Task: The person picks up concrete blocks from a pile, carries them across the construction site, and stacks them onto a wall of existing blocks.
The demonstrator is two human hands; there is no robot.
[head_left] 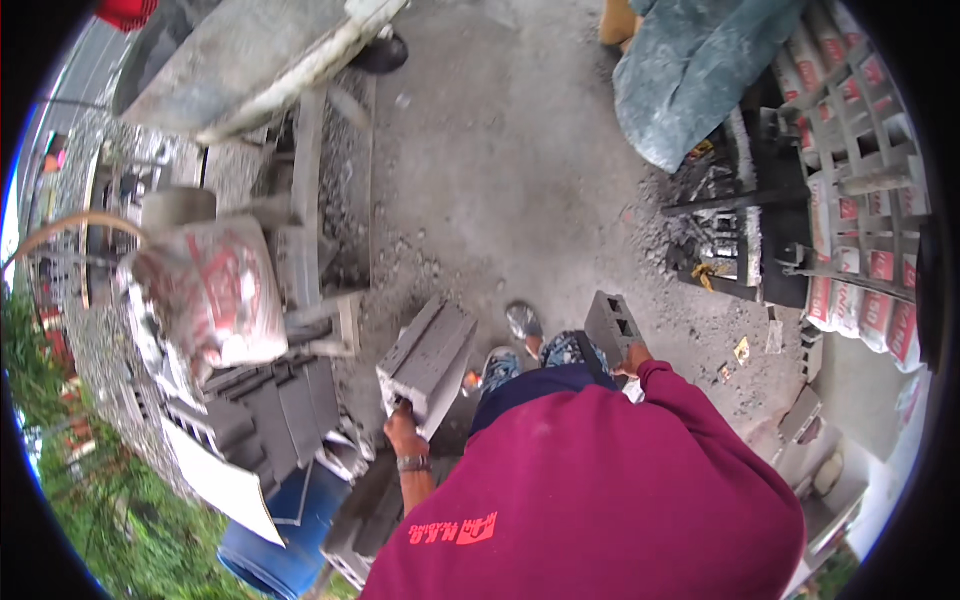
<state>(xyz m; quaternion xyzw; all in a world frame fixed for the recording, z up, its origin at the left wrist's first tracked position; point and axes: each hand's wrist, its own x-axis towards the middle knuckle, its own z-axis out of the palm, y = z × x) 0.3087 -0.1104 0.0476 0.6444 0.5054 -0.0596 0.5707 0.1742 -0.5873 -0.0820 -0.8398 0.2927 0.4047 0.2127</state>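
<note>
A grey hollow concrete block [430, 352] hangs at my left side, long faces turned up; a groove along it may mark a second block, but I cannot tell. My left hand [404, 433], with a bracelet at the wrist, has its fingers closed on the block's near end. By my right leg a second hollow block [607, 326] is tilted, its dark cavities showing. My right hand [633, 358] grips that block's near edge, the fingers partly hidden behind it. Both blocks are beside my legs, above the dusty floor [490, 130].
On the left lie a white and red sack [230, 290], stacked grey blocks [290, 410] and a blue barrel [285, 530]. A large metal pan [250, 60] stands far left. Far right are a grey-green tarp [690, 80], a dark metal machine [735, 210] and piled sacks [875, 260] behind bars.
</note>
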